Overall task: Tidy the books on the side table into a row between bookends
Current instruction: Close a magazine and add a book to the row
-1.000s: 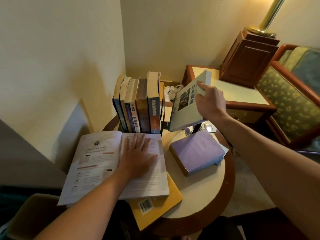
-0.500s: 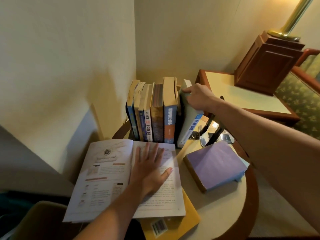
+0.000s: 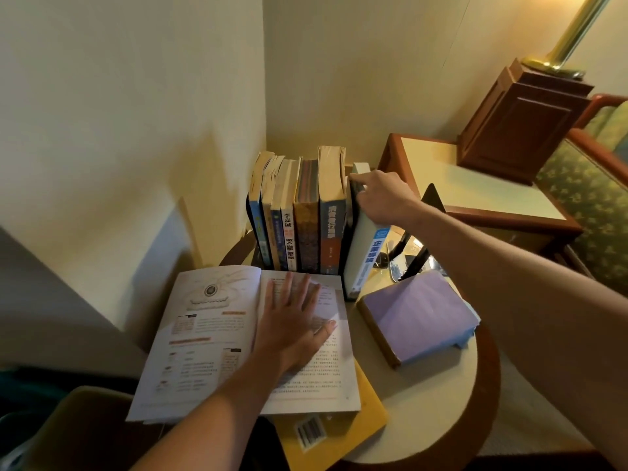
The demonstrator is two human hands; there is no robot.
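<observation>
Since a second ago the white book (image 3: 365, 253) has come down out of the air and now stands at the right end of the row of books (image 3: 306, 226), its foot angled out a little to the right. The right hand (image 3: 384, 198) holds its top edge, fingers curled over it and the forefinger reaching toward the neighbouring spine. The left hand (image 3: 292, 328) has stayed flat on the open book (image 3: 210, 334), fingers straight and spread. That open book lies over a yellow book (image 3: 339, 433) at the near edge of the round side table (image 3: 441, 385). A purple book (image 3: 418, 314) lies flat to the right. A black bookend (image 3: 433, 198) stands behind the right wrist, just beside the white book.
</observation>
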